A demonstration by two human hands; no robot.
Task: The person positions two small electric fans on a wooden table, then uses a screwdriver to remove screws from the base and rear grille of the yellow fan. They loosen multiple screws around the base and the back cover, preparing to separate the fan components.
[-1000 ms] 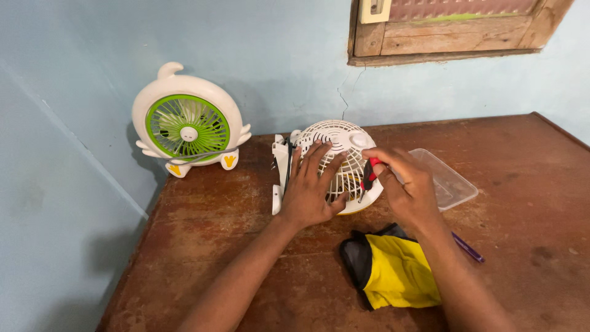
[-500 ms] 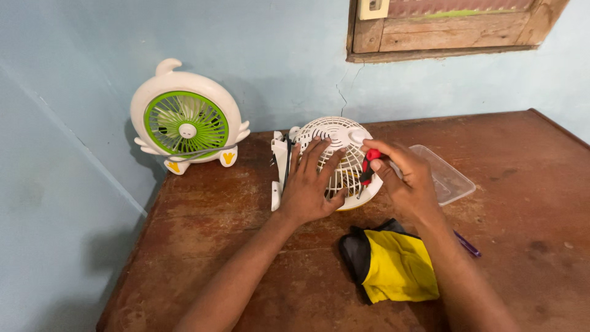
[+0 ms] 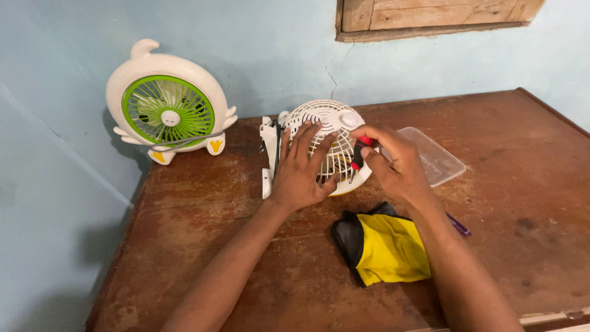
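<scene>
Two fans (image 3: 167, 110) (image 3: 329, 132), one screwdriver (image 3: 358, 154), one pouch (image 3: 384, 246), one clear lid (image 3: 433, 158), one pen (image 3: 458, 225).

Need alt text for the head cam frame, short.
A person's left hand lies flat on the grille of a small round white table fan on a worn brown wooden table, while the right hand holds a red-handled screwdriver to it. Nearby are a white-and-green fan, a clear plastic tray and a yellow-and-black pouch.
</scene>
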